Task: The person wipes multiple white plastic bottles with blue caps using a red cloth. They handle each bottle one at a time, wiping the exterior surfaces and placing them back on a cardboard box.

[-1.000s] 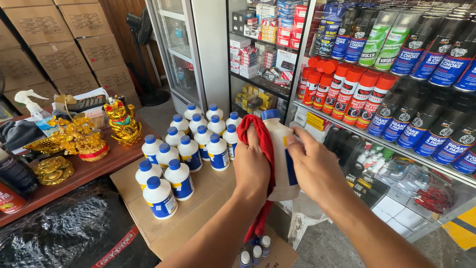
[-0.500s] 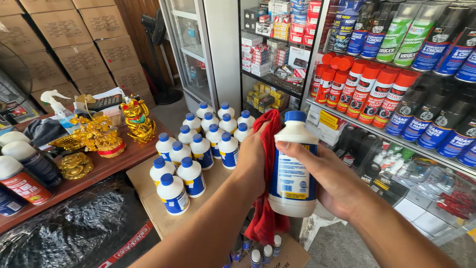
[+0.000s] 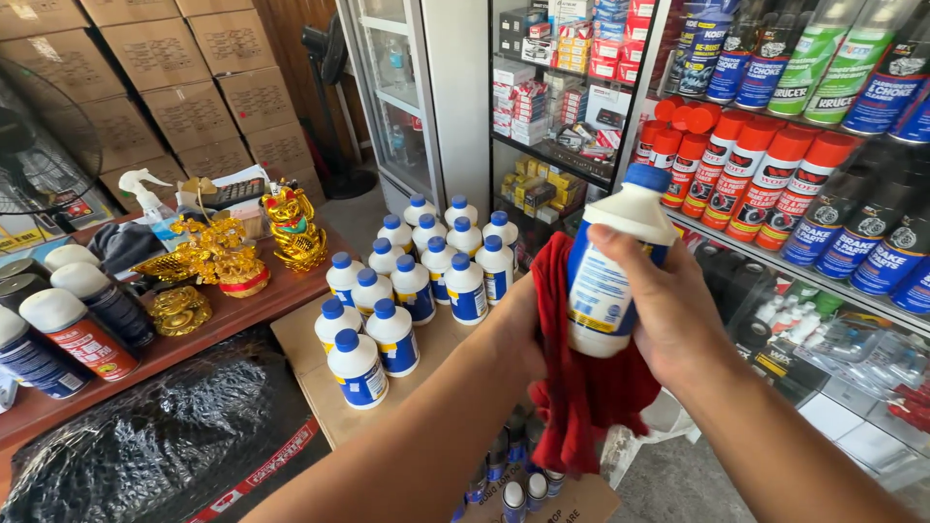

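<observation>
My right hand (image 3: 668, 310) grips a white bottle (image 3: 610, 261) with a blue cap and blue label, held upright in front of me. My left hand (image 3: 518, 334) is behind it, closed on a red cloth (image 3: 581, 397) that wraps the bottle's left side and hangs down below. Several matching white bottles (image 3: 417, 286) with blue caps stand on a cardboard box top (image 3: 320, 387) just left of my hands.
Shelves of spray cans (image 3: 775, 184) run along the right. An open box with more blue-capped bottles (image 3: 513, 484) sits below my hands. A wooden table (image 3: 242, 310) at left holds gold ornaments (image 3: 218, 257), a spray bottle and cans. Cardboard cartons and a glass-door fridge stand behind.
My hands have lifted the bottle higher and turned it upright, with the red cloth sliding along its side. The view has shifted slightly left.
</observation>
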